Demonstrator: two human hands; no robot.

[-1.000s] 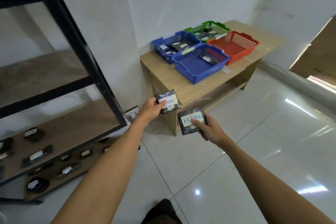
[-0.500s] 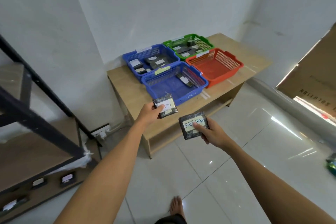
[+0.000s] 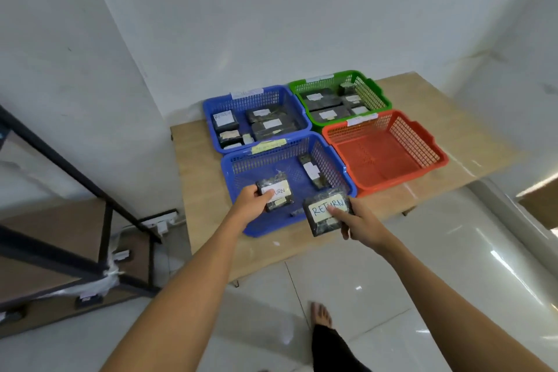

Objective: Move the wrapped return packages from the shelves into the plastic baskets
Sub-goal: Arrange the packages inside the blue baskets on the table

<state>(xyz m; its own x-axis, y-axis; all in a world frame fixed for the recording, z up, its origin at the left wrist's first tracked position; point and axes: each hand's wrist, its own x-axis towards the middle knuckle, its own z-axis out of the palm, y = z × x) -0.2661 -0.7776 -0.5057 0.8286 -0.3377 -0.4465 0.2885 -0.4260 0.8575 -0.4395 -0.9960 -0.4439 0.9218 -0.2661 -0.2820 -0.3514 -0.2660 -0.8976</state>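
My left hand (image 3: 252,201) grips a dark wrapped package (image 3: 279,193) with a white RETURN label, held over the near blue basket (image 3: 238,181). My right hand (image 3: 356,222) pinches a second RETURN package (image 3: 324,214) above that basket's front right corner. One package (image 3: 311,170) lies inside the near blue basket by its right wall. The far blue basket (image 3: 211,109) and the green basket (image 3: 379,90) each hold several packages. The red basket (image 3: 377,157) holds nothing.
The baskets stand on a low wooden table (image 3: 199,166) against a white wall. A black-framed shelf unit (image 3: 99,190) with wooden boards and small packages stands at the left. My bare foot (image 3: 321,315) is on the glossy tile floor.
I have stepped closer to the table. Both hands have carried their packages forward, from short of the table to over the near blue basket. The shelf has slid left in view.
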